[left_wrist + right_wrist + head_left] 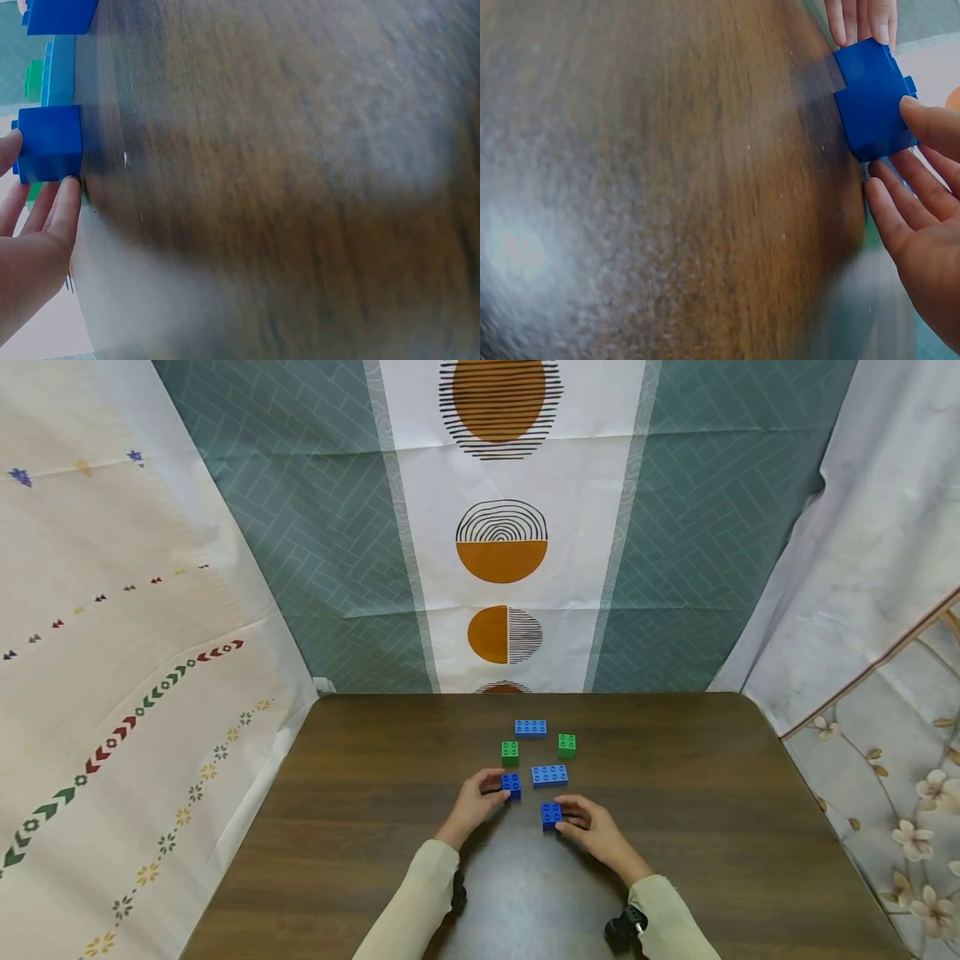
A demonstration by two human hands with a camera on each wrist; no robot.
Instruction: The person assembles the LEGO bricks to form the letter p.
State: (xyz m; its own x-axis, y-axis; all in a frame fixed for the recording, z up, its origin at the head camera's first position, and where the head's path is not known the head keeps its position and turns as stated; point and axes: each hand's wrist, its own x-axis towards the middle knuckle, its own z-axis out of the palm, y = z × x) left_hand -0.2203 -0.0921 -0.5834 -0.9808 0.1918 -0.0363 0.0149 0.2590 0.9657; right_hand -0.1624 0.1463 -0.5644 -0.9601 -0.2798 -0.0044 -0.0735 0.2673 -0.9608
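In the head view my left hand pinches a square dark blue toy brick between thumb and fingers, studs up. Closer to me and to the right, my right hand grips a second dark blue brick of the same shape by its right side. The two bricks stand apart on the table. A longer light blue brick lies just beyond them. Behind the left brick is a green brick. The left wrist view shows the thumb and fingertips against the held brick.
Another green brick and a second light blue brick lie farther back on the brown wooden table. Patterned cloth hangs behind the table, with more cloth along both sides.
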